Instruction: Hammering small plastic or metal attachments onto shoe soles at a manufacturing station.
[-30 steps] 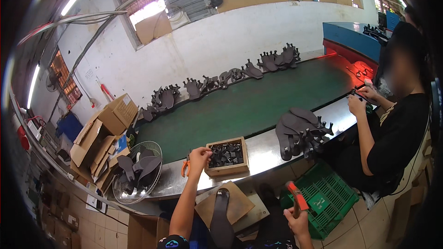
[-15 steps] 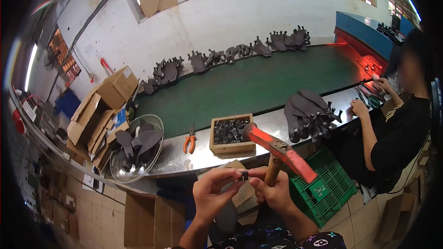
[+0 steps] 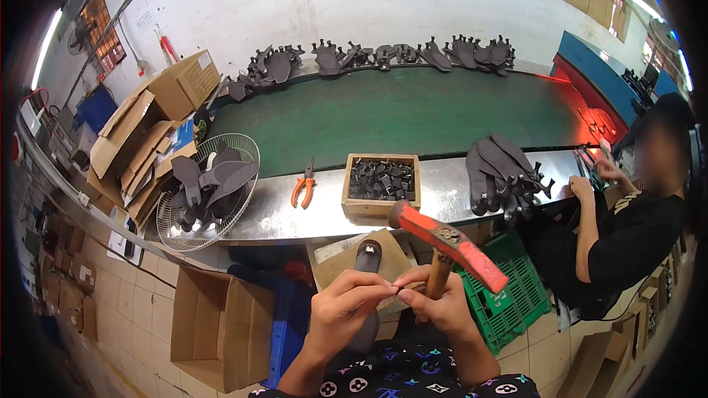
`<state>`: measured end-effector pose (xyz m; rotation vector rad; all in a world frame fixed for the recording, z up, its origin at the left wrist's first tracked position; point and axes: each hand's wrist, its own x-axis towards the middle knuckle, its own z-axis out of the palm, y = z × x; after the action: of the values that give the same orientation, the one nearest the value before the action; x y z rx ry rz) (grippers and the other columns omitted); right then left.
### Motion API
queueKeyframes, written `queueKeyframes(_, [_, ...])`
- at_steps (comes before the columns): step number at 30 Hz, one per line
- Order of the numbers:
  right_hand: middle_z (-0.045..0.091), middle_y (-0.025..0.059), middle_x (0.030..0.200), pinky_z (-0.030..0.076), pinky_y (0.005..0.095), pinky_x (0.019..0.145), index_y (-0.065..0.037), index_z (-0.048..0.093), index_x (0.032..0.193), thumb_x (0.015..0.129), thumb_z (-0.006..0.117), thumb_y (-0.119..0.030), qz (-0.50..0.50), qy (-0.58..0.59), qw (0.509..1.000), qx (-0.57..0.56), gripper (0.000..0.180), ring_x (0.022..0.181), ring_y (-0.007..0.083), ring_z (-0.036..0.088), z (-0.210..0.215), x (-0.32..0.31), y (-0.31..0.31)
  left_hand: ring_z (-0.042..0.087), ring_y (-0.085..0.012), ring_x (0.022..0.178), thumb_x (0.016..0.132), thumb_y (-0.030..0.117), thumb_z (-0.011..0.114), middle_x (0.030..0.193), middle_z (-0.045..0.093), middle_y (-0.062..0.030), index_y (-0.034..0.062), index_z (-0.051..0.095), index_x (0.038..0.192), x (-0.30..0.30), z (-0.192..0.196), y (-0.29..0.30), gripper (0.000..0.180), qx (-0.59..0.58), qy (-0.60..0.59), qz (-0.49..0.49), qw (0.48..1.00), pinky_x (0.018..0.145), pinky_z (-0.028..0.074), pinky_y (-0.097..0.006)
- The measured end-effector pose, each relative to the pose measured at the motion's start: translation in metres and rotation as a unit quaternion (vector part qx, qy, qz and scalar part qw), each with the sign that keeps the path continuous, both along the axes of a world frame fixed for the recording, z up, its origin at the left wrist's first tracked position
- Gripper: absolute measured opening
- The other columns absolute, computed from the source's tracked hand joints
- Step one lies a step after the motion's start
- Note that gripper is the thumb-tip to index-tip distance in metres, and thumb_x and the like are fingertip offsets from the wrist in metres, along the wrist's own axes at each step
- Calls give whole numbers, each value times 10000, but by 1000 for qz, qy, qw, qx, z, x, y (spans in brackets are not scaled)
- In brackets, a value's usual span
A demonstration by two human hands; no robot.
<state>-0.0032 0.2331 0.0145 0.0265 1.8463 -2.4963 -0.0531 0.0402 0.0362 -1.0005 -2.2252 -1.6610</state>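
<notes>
Your left grip (image 3: 345,311) is together at the fingertips, pinched on a small dark piece (image 3: 399,290), mostly hidden, which sits between your two hands. Your right grip (image 3: 440,309) is clamped on the hammer (image 3: 450,243), handle rising from the palm, red head above; that hold appears to leave your thumb and forefinger free to meet the piece. Below your hands, the far end of a dark sole (image 3: 368,262) lies over a board (image 3: 332,256), which presumably gives it firm backing. On the counter (image 3: 276,222), the wooden box (image 3: 377,209) of black parts (image 3: 380,178) stands just beyond the board, likely to shorten your reach. The pliers (image 3: 303,188) lie left of it, unheld, handles toward you, as if for easy pick-up. Heaped soles (image 3: 490,169) lie to the right; a wire basket (image 3: 237,214) with more soles stands at the left end.
</notes>
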Motion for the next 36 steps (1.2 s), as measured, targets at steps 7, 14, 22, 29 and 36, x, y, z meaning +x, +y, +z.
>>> queueKeyframes(7, [665,10,859,470,230,629,17,699,996,858,805,-144,-8,-2,996,83,237,731,60,596,-33,-45,1,635,-352,1145,759,170,862,1198,689,-157,25,694,1166,-63,-68,0,463,-66,-10,72,995,995,490,-436])
queueKeyframes(14, [682,22,752,464,245,607,31,731,1033,896,792,-203,-7,-19,975,221,278,685,50,576,-49,-90,9,716,-317,996,858,170,797,1036,764,-114,51,747,1090,-98,-117,-2,266,-86,-16,30,996,985,508,-376])
queueKeyframes(22, [728,73,826,505,315,709,1,744,1035,893,793,-194,20,99,969,224,246,764,110,630,-83,-110,-7,723,-128,873,835,148,838,984,779,-98,33,779,1081,-81,-131,-7,278,0,-100,116,988,787,555,-278])
queueKeyframes(29, [696,126,871,518,340,736,-5,723,1014,845,774,-99,17,172,922,347,201,786,242,666,-74,-111,-13,674,-84,769,827,165,852,841,758,-77,22,776,1019,-79,-133,-11,251,16,-123,113,986,708,539,-278])
queueKeyframes(36, [698,104,1062,551,388,801,-45,725,1044,806,777,-72,51,245,859,446,245,922,334,687,-65,-110,-7,624,-115,637,800,186,877,722,690,-84,-14,713,884,-84,-126,-19,272,-23,-85,70,994,602,504,-316])
